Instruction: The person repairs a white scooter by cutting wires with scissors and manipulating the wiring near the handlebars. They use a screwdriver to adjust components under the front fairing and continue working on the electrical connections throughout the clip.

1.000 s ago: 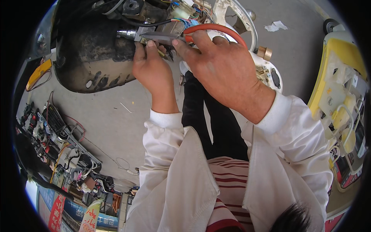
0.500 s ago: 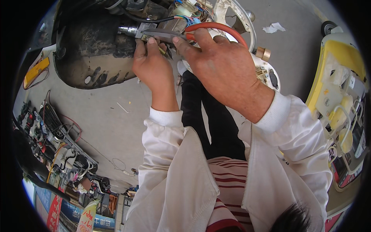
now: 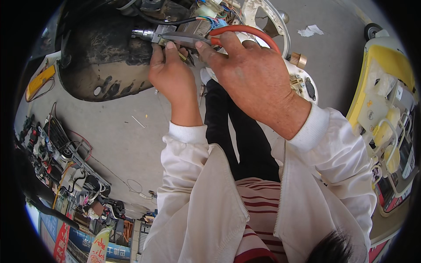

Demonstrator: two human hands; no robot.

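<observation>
My right hand (image 3: 250, 74) is closed round pliers with orange-red handles (image 3: 250, 29). Their long grey jaws (image 3: 186, 38) point left and lie against a metal lock cylinder (image 3: 143, 33), which has a shiny round end and a squarer body. From below, my left hand (image 3: 172, 74) pinches this cylinder's body, thumb and forefinger up against it. A small yellowish piece shows by the left fingertips; its kind I cannot make out. Exactly where the jaws meet the part is hard to see.
A dirty dark curved panel (image 3: 101, 61) lies behind the lock at the upper left. Coloured wires with a blue connector (image 3: 215, 23) hang above the pliers. A white vehicle frame (image 3: 280, 26) stands beyond my right hand, and a yellow vehicle (image 3: 366, 87) at far right.
My left hand and the lock cylinder have shifted very slightly left. My right hand keeps its grip on the pliers, almost unmoved.
</observation>
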